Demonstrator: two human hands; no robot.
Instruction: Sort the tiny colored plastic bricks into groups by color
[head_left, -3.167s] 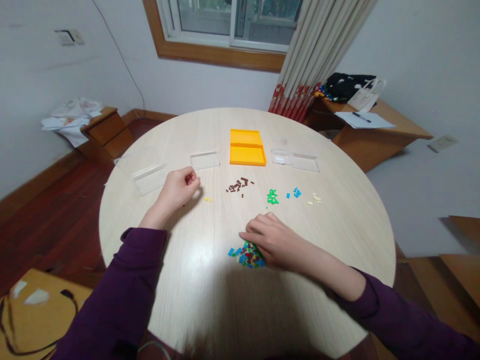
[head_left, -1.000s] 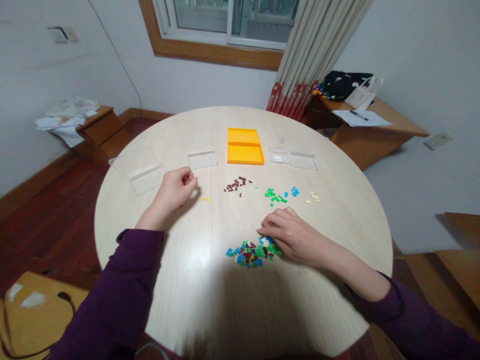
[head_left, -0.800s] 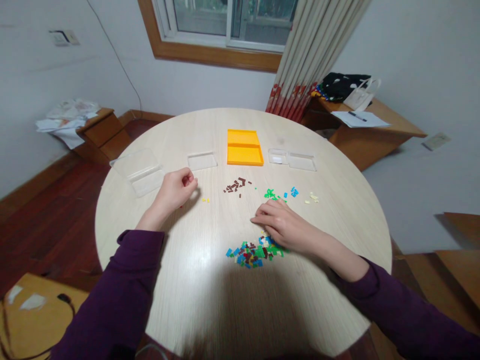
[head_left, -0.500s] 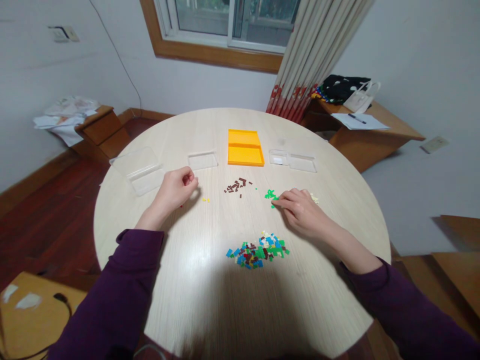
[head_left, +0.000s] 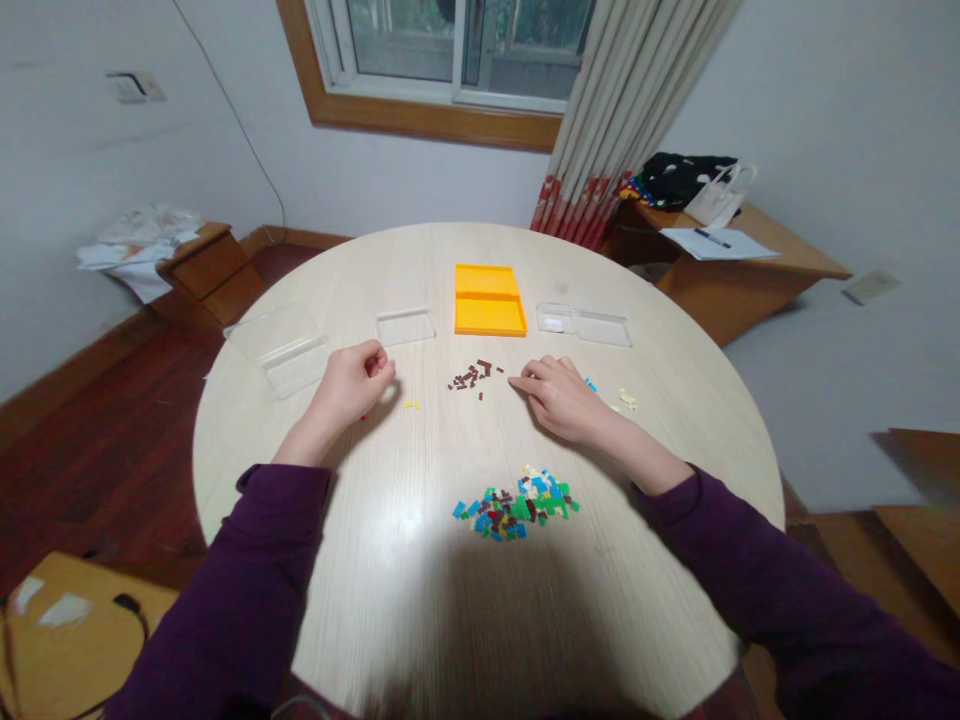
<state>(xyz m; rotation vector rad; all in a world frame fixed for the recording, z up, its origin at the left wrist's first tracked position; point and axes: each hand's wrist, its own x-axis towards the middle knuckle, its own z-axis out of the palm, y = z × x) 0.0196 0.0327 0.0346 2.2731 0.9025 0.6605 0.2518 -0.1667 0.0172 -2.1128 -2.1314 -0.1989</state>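
My right hand [head_left: 561, 400] rests over the table with its index finger stretched out to the left and touching down beside the brown pieces. The green pieces are hidden beneath it. A few blue pieces [head_left: 590, 384] peek out behind its knuckles. My left hand [head_left: 356, 378] is closed, thumb and fingers pressed together; whatever is in them is too small to make out. Yellow pieces [head_left: 412, 405] lie just right of it, and a red piece [head_left: 364, 417] shows under its edge. Between the hands are scattered small brown building bricks [head_left: 471, 377].
A mixed pile of small bricks [head_left: 517, 505] lies nearer to me. Cream pieces [head_left: 627, 399] sit at the right. Along the back stand an open orange case [head_left: 490, 318], a clear tray [head_left: 406, 326], a clear box [head_left: 604, 329] and a larger clear container [head_left: 292, 370] on the round table [head_left: 390, 600].
My right hand has moved left, from the side of the green pieces to over them, uncovering the cream pieces. My left hand stays closed in nearly the same place.
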